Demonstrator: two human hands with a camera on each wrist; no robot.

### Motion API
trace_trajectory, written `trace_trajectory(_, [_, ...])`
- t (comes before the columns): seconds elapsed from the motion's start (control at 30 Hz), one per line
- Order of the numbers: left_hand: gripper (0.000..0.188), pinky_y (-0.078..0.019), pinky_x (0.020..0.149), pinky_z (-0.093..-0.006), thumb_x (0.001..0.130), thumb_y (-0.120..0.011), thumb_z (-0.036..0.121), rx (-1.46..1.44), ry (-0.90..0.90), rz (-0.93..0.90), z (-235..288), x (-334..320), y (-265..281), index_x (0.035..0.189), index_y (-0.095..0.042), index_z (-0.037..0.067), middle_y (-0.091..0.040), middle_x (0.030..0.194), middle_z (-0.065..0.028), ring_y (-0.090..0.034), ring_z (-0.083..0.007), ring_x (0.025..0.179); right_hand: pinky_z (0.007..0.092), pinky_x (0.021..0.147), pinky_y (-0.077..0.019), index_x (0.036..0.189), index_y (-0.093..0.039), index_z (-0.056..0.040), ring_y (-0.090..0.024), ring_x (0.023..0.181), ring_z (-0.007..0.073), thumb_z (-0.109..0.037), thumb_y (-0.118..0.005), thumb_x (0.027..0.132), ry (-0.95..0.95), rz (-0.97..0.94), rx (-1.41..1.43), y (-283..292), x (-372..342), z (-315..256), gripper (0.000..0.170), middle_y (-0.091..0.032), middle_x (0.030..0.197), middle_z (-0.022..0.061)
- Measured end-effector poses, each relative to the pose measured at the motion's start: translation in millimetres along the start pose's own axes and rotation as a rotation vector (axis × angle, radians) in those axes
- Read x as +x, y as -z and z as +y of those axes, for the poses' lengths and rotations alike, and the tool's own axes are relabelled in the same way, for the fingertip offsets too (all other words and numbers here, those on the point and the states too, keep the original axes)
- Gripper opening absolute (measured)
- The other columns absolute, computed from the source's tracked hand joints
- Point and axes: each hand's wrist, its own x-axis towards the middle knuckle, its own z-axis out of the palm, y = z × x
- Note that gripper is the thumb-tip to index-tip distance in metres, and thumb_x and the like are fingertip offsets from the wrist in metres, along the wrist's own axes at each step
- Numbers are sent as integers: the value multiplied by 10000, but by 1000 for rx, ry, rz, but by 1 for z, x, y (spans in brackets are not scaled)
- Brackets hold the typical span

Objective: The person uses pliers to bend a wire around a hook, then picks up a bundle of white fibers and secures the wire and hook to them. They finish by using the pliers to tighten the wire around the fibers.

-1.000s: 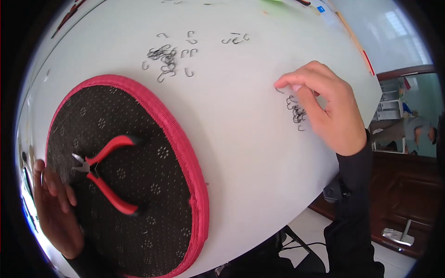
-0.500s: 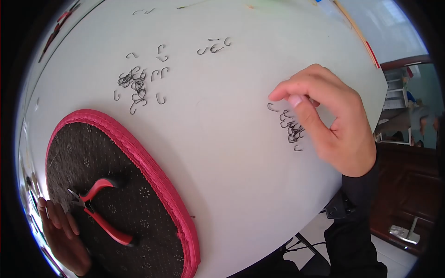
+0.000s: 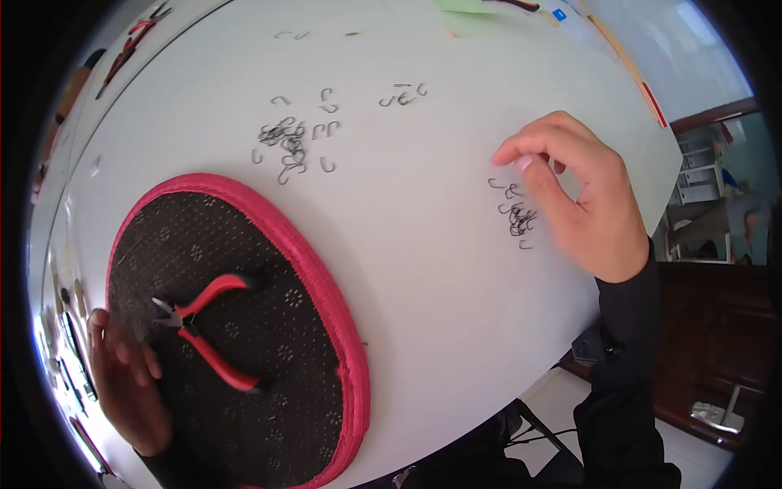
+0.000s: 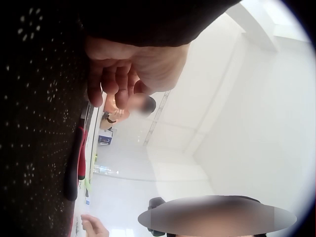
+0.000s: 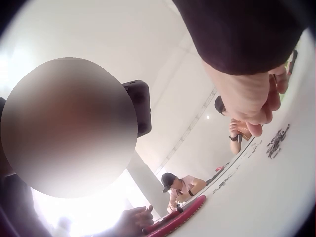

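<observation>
My right hand (image 3: 582,196) hovers over the white table beside a small pile of dark hooks (image 3: 519,220), its fingers loosely bent and thumb near the index finger, with nothing visible between them. My left hand (image 3: 130,387) rests, fingers relaxed, at the left edge of a dark oval pad with a pink rim (image 3: 326,310). On the pad lie red-handled pliers (image 3: 213,359) with handles spread, close to the left fingers but not held. A larger pile of hooks (image 3: 289,143), with several loose ones around it, is beyond the pad.
A few more hooks (image 3: 403,96) lie at the far middle. A wooden stick (image 3: 623,61) runs along the far right edge, near a blue item (image 3: 560,15). Tools (image 3: 130,49) lie at the far left. Other people (image 5: 180,190) sit across the table in the right wrist view.
The head view has shifted down and back up, moving everything in the picture. My right hand stays by the small pile in nearly the same pose; the pliers have not moved on the pad.
</observation>
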Motion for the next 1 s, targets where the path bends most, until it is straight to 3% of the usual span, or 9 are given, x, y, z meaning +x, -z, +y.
trace_trajectory(0.07, [435,-401,600,-229,1077,-410,196,92,-6,175,-2,-11,-1,1445,-462,-30,-561,973,-7,-457,-44,638,298,733,-474,989,-699,-24,-599,785,184,20,-563,913,-12,60,-12,1,-1,-4,163,-656,911,73])
trace_trajectory(0.17, [406,-405,585,-226,1078,-433,208,28,7,99,-1,-7,-6,1405,-496,-25,-534,872,21,-433,-38,583,285,729,-448,1007,-692,-23,-588,797,174,-6,-567,933,14,134,-21,5,-2,-15,146,-668,923,68])
trace_trajectory(0.27, [405,-425,591,-231,1065,-477,235,78,6,178,-1,-8,-12,1371,-521,-28,-501,806,40,-401,-32,541,275,728,-429,1019,-680,-20,-567,794,160,-33,-580,949,78,162,-12,6,2,-41,123,-674,944,56])
trace_trajectory(0.4, [340,-489,597,-245,1022,-539,185,-24,-56,191,18,-5,-29,1266,-599,-44,-643,866,-67,-477,-84,544,274,725,-419,1030,-658,-13,-528,791,141,-35,-585,942,103,81,66,-19,16,-98,117,-644,929,45])
trace_trajectory(0.5, [364,-526,634,-320,1051,-510,212,-148,-160,137,51,-10,-10,1305,-542,-46,-634,875,-73,-542,-121,622,275,729,-424,1026,-656,-9,-528,795,139,-38,-592,939,142,0,147,-43,28,-136,112,-642,934,47])
trace_trajectory(0.57, [362,-525,633,-322,1046,-516,212,-156,-198,244,66,-14,3,1305,-537,-40,-630,877,-69,-551,-124,629,285,739,-458,1031,-655,7,-547,777,145,-51,-613,937,190,-71,225,-56,40,-147,117,-651,897,67])
trace_trajectory(0.77, [342,-501,629,-272,1035,-521,193,171,-172,459,76,-53,69,1286,-594,-27,-611,886,-33,-555,-96,651,343,716,-521,1056,-670,11,-642,740,211,-72,-625,931,246,-142,179,-103,80,-175,157,-681,848,120])
trace_trajectory(0.87, [303,-472,597,-238,1029,-531,170,232,-96,471,62,-69,82,1249,-616,-20,-615,894,-33,-551,-82,647,302,731,-496,1074,-679,-8,-586,737,160,-96,-620,918,190,-75,6,-105,115,-154,189,-625,789,67])
trace_trajectory(1.0, [275,-443,589,-222,997,-567,179,327,-35,422,60,-68,66,1170,-648,-19,-637,844,-22,-540,-65,638,374,785,-551,1064,-706,-27,-703,823,281,-95,-624,884,8,-147,-153,-80,142,-110,209,-717,890,136])
